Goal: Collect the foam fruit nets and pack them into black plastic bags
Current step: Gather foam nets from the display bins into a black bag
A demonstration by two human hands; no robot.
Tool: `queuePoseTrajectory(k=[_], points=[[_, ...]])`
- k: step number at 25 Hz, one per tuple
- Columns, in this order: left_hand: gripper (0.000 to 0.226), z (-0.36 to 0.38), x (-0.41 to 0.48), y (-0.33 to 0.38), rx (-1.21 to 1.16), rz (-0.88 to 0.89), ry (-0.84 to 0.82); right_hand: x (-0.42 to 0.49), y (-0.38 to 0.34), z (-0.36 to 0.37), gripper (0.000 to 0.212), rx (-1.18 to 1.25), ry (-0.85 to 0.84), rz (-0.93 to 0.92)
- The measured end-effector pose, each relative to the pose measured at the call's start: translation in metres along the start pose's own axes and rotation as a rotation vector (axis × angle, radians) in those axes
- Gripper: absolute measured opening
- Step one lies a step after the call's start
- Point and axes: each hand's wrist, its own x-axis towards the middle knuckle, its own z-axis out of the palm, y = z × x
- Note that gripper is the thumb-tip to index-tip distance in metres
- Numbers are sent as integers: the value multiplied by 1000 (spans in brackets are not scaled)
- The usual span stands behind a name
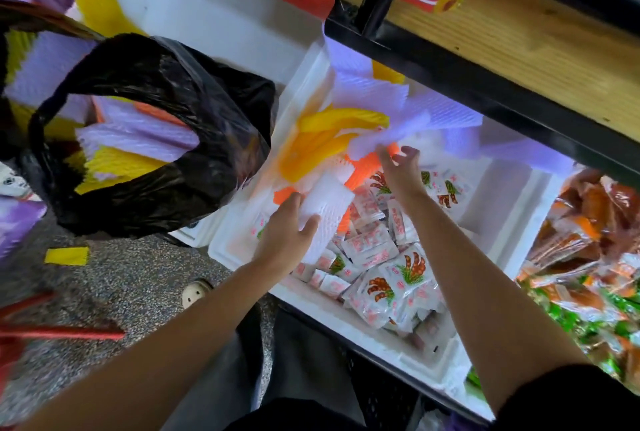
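Observation:
A white foam box (450, 358) holds a heap of foam fruit nets, white ones (374, 94), yellow ones (322, 143) and orange ones (363, 171), on top of small printed sachets. My left hand (287, 233) grips a white net (323, 212) at the box's left side. My right hand (398, 167) pinches the end of a pale white net (388, 132) in the heap. To the left an open black plastic bag (194, 125) stands on the floor, with purple, yellow and orange nets (138, 139) inside.
A black-framed wooden shelf (519, 49) overhangs the back of the box. Packets of orange snacks (588, 240) lie to the right. A yellow net piece (65, 255) and red sticks (62, 332) lie on the speckled floor. More nets (52, 63) fill another bag at far left.

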Motion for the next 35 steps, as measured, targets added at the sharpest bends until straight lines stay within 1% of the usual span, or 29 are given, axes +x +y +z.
queuePoseTrajectory(k=[2, 3, 4, 5, 6, 8, 9, 10, 12, 13, 14, 16, 19, 21, 22, 23, 24, 25, 27, 28, 29, 32, 34, 35], points=[[32, -5, -5, -2, -18, -35, 34, 4, -8, 10, 81, 36, 1, 66], [30, -8, -6, -3, -22, -58, 50, 10, -11, 14, 83, 54, 20, 113], [27, -10, -8, -4, -21, -75, 65, 16, -13, 16, 80, 79, 52, 158], [23, -12, -9, -3, -26, -86, 80, 21, -15, 17, 69, 103, 90, 194], [20, -13, -11, -3, -39, -97, 91, 23, -17, 14, 52, 102, 126, 209], [20, -16, -12, -2, -75, -128, 111, 21, -17, 8, 40, 114, 172, 166], [24, -17, -13, -1, -99, -154, 123, 12, -16, 4, 39, 143, 186, 121], [28, -17, -12, -1, -129, -188, 133, -3, -16, -2, 37, 142, 193, 61], [31, -16, -12, 0, -189, -253, 149, -42, -14, -15, 25, 103, 193, -64], [31, -15, -12, 1, -222, -287, 150, -60, -10, -21, 19, 111, 172, -120], [31, -15, -12, 2, -260, -322, 145, -79, -5, -26, 19, 133, 126, -169], [32, -11, -16, 4, -384, -363, 85, -105, 7, -32, 25, 146, -9, -203], [15, -3, -31, 18, -659, -386, -49, -137, 23, -22, 21, 34, -180, -207], [26, 2, -41, 26, -824, -420, -134, -153, 25, -10, 20, -52, -254, -256], [23, 3, -44, 26, -838, -404, -149, -157, 24, -5, 20, -98, -301, -293], [16, 2, -48, 24, -801, -371, -138, -158, 18, -1, 21, -145, -345, -326], [10, 0, -51, 19, -769, -350, -120, -154, 11, 0, 24, -182, -364, -352], [13, -3, -52, 11, -738, -347, -101, -144, 3, 0, 28, -206, -341, -388], [22, -10, -54, -7, -699, -378, -51, -113, -11, 2, 37, -275, -213, -487], [23, -12, -55, -14, -685, -389, -24, -93, -16, 4, 44, -341, -175, -522], [22, -15, -57, -19, -686, -394, 0, -74, -21, 9, 53, -416, -180, -537], [23, -18, -62, -30, -688, -398, 18, -30, -27, 33, 83, -682, -312, -525], [26, -19, -64, -36, -703, -423, 31, -13, -25, 44, 92, -884, -342, -509], [27, -20, -64, -38, -714, -429, 39, -8, -22, 47, 93, -963, -327, -497]])
